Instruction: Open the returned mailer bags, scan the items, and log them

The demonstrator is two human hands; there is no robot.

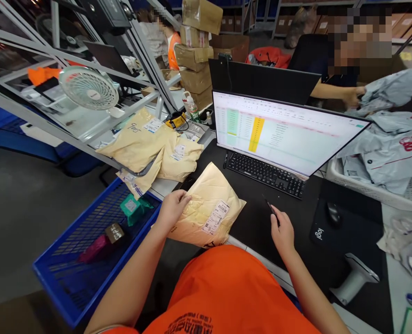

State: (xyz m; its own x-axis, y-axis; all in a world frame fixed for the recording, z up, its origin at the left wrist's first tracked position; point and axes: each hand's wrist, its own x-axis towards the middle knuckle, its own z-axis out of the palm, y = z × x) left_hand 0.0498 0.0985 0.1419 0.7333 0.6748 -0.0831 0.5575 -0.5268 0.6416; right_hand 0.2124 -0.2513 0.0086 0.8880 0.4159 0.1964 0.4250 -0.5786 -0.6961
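My left hand (pixel 173 208) grips the upper left edge of a cream padded mailer (pixel 209 195), thumb on top and fingers mostly underneath. A white printed label (pixel 217 216) shows on the mailer's face. The mailer lies tilted over the front edge of the black desk mat (pixel 251 222). Apart from it, on the right, my right hand (pixel 282 229) is closed around a slim dark pen-like tool (pixel 269 204). Its thin tip points up and left; whether it is a pen or a knife I cannot tell.
Behind the mat stand a keyboard (pixel 267 172) and a lit monitor (pixel 282 130). A mouse (pixel 333 213) and a scanner (pixel 355 278) lie right. More padded mailers (pixel 139 139) are stacked left, above a blue crate (pixel 98 250) with small parcels. A co-worker's hand (pixel 352 97) touches grey bags.
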